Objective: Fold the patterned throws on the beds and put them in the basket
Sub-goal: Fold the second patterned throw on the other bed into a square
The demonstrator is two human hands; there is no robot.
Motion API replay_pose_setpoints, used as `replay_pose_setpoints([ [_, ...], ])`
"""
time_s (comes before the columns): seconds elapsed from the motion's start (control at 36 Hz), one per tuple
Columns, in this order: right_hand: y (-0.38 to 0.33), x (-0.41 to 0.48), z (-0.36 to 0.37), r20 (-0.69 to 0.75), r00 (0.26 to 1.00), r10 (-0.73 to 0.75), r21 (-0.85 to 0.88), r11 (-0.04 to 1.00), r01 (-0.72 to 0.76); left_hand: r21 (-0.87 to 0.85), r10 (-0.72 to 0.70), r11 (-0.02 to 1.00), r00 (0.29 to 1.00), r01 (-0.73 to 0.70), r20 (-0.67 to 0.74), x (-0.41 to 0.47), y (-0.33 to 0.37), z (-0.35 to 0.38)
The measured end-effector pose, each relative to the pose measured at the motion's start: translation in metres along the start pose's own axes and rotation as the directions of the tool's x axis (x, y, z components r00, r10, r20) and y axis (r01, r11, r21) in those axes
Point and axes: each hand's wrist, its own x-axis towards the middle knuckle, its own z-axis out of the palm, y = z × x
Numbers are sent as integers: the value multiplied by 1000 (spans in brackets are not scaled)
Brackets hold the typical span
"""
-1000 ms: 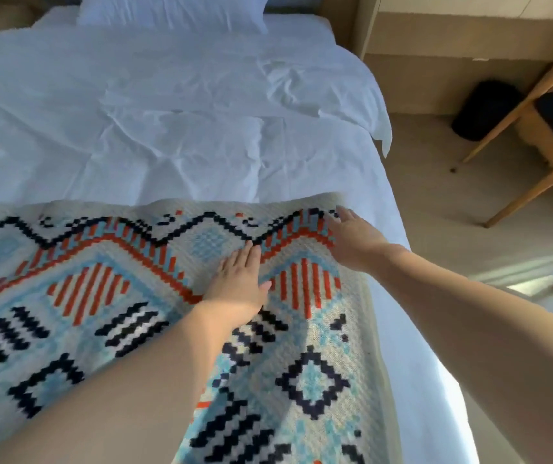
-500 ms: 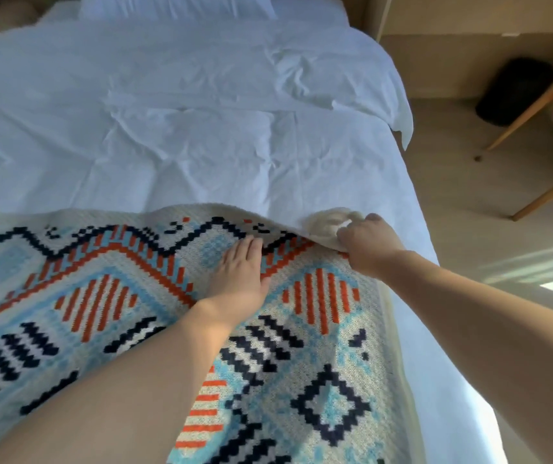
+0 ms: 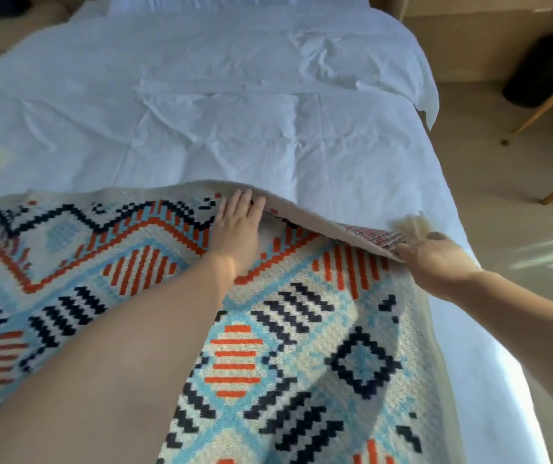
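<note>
Throw (image 3: 301, 329): it lies pattern-up across the near end of the bed (image 3: 234, 128), running from the left of the view to the bed's right side. No fold lies on it yet.
Corner (image 3: 368, 237): a second ago this far right corner lay flat. Half a second ago it was pinched up. Now it is raised and turned back, so the pale far edge arches off the sheet and the woven underside shows.
Meaning: I judge you are just starting the first fold. The corner is free, but further left the far edge is still down.
Left hand (image 3: 238, 226): it rests palm down on the throw just inside the far edge, fingers straight and together. It presses the cloth and holds nothing, and it has kept roughly its place.
Right hand (image 3: 435, 256): your arm reaches in from the right to the lifted corner. The hand grips the cloth's edge, though motion blur hides the fingertips.
Tuft (image 3: 412, 222): a pale smear just beyond that hand, perhaps fringe. It is too blurred to tell.
Next: carry the corner towards you, and keep the flat hand down so the rest does not slide.
Basket: not in view.
Around: a pillow (image 3: 201, 1) lies at the far end of the bed. On the floor (image 3: 502, 169) to the right are wooden chair legs (image 3: 549, 98) and a dark object (image 3: 543, 72) by the wall.
</note>
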Motion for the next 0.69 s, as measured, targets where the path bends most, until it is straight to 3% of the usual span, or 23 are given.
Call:
replay_pose_setpoints([
  [0.08, 17, -7, 12, -69, 996, -53, 5, 999, 54, -9, -56, 998, 993, 55, -109, 11, -9, -10],
  [0.19, 11, -24, 14, -104, 994, -24, -22, 1000, 22, 8, -41, 999, 999, 41, -31, 4, -17, -10],
  [0.36, 6, -50, 14, -132, 991, -19, -71, 997, 10, 72, -63, 995, 997, 66, -35, -25, -53, -17],
  [0.44, 0, -62, 13, -136, 991, -2, -66, 998, -7, 112, -26, 993, 999, 23, 23, -45, -68, -27],
  [0.58, -19, -84, 12, -143, 989, 44, 7, 999, -44, 15, -55, 998, 985, 54, 163, -91, -88, -36],
  [0.69, -34, -112, 8, -51, 997, 65, -21, 998, -66, -26, -25, 999, 975, 31, 221, -132, -98, -39],
])
